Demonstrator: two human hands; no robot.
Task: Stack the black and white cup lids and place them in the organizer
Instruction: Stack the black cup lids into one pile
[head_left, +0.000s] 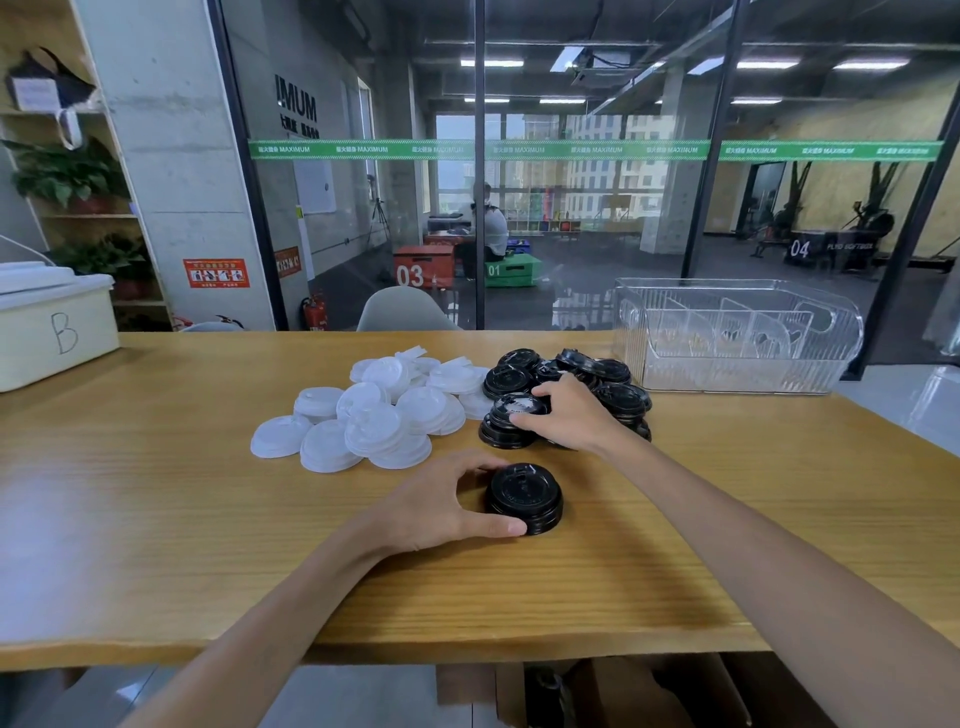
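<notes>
While the left hand (441, 499) is gripping a short black stack (524, 499), the right hand (566, 410) is pinching another black lid (517, 408) beyond it, white lids (374, 415) untouched, organizer (737, 338) unfilled.

Wooden table (156, 519) with a cream bin (57, 327) marked "B" on its far left. Grey chair (400, 309) tucked behind the table, wooden shelf (88, 208) with potted plants (67, 174) on the left. Through the glass wall (571, 208) someone's sitting, maybe on a green box, hard to tell.
</notes>
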